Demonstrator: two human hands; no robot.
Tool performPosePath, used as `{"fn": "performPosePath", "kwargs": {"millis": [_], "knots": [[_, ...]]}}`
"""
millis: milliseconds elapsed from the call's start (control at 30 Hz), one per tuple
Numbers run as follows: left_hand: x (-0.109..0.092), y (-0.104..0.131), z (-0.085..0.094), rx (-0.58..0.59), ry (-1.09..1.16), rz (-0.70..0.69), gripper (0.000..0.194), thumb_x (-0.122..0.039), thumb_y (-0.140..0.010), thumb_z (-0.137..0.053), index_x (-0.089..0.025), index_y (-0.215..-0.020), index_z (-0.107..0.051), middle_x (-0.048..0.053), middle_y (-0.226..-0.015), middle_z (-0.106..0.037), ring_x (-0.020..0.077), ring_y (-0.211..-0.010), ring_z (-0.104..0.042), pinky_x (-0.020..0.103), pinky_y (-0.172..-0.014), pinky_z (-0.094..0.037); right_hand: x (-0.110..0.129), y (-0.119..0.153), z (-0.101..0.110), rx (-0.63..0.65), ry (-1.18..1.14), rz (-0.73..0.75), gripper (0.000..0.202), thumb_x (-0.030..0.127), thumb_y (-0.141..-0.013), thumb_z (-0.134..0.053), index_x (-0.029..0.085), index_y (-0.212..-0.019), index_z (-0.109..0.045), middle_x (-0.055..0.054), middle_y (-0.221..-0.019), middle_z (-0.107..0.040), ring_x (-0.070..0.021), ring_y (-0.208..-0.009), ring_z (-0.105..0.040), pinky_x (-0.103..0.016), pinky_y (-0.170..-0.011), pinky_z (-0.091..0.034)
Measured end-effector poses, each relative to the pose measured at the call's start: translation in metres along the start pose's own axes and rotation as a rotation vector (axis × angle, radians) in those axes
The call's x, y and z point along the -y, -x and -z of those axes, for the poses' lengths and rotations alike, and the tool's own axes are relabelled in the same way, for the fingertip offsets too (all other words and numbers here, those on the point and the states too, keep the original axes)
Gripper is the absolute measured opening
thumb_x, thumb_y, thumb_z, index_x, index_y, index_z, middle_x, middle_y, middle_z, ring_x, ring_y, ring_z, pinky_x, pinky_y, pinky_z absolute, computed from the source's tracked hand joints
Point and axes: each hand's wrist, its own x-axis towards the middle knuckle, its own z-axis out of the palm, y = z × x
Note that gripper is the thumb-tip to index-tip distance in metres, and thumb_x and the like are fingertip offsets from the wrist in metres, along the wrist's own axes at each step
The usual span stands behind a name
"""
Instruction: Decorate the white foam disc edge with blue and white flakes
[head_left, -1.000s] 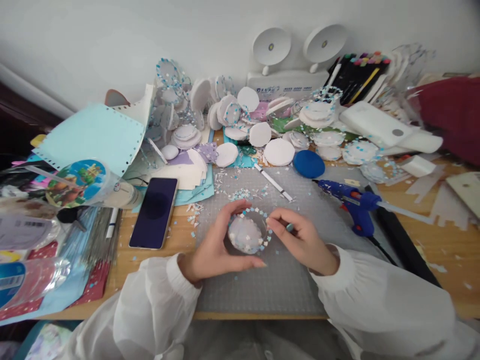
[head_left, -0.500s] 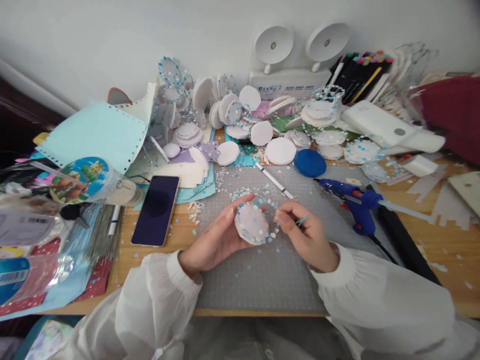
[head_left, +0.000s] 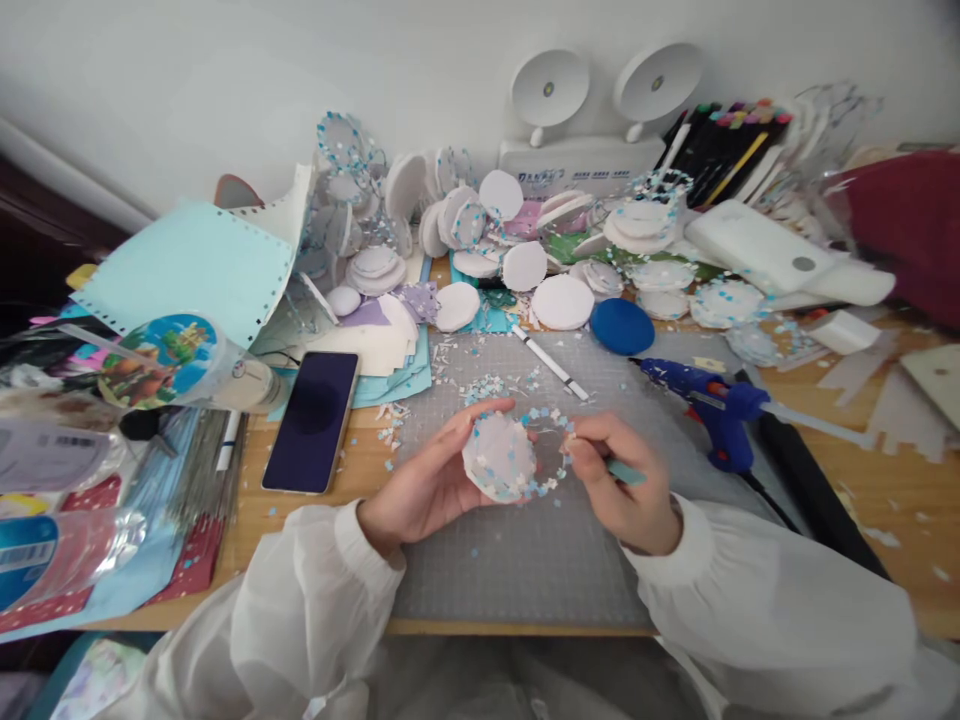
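My left hand [head_left: 439,478] is wrapped round the edge of a small white disc [head_left: 496,452] decorated with tiny blue and white paper flowers. From the disc's right side loops a thin strand of the same flowers [head_left: 553,415]. The fingertips of my right hand [head_left: 619,480] pinch that strand at its right end. A slim teal tool [head_left: 626,472] is tucked in the same hand; its kind is mostly hidden by the fingers. Both hands are above a grey cutting mat [head_left: 517,585]. A pile of loose tiny flowers [head_left: 486,387] lies just beyond the disc.
A blue glue gun [head_left: 712,400] lies to the right, beside a blue round lid [head_left: 622,326]. A white pen [head_left: 551,362] rests on the mat. At left are a phone [head_left: 311,422] and a tipped plastic cup [head_left: 176,360]. Several white discs [head_left: 562,302] crowd the back.
The right hand has moved slightly right and down, and the flower strand now shows as a wider loop beside the disc. The disc has shifted slightly left and down in the left hand.
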Motion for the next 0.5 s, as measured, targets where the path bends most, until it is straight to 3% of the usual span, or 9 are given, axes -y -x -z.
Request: {"fn": "performPosePath", "kwargs": {"millis": [167,367,500], "knots": [[-0.0010,-0.0007,-0.0007,0.036,0.014,0.005,0.041,-0.050,-0.092,-0.041,-0.031,-0.128,-0.045,0.009,-0.133,-0.055,0.0274,-0.112,-0.061,0.045,-0.089,-0.052,0.0012,-0.0028,0.0030,-0.027,0.032,0.004,0.015,0.028,-0.090,-0.050,0.022,-0.077,-0.054,0.001,-0.058,-0.054,-0.0112,-0.046,-0.044,-0.027,-0.046,-0.036],[-0.0009,0.0003,-0.0007,0.065,0.131,0.086,0.042,-0.049,-0.093,-0.041,-0.024,-0.126,-0.049,0.011,-0.119,-0.064,0.0274,-0.105,-0.065,0.041,-0.080,-0.055,0.0055,-0.0064,0.0017,0.099,-0.032,0.070,0.014,0.020,-0.090,-0.049,0.022,-0.077,-0.053,0.002,-0.060,-0.052,-0.0098,-0.048,-0.044,-0.025,-0.047,-0.036],[0.0010,0.0004,0.0003,0.097,0.180,0.119,0.044,-0.049,-0.094,-0.040,-0.022,-0.125,-0.053,0.012,-0.116,-0.065,0.0267,-0.098,-0.068,0.037,-0.074,-0.056,0.0049,-0.0069,0.0014,0.156,-0.053,0.014,0.015,0.020,-0.090,-0.048,0.021,-0.075,-0.051,0.003,-0.059,-0.048,-0.0093,-0.048,-0.041,-0.024,-0.046,-0.033]]}}
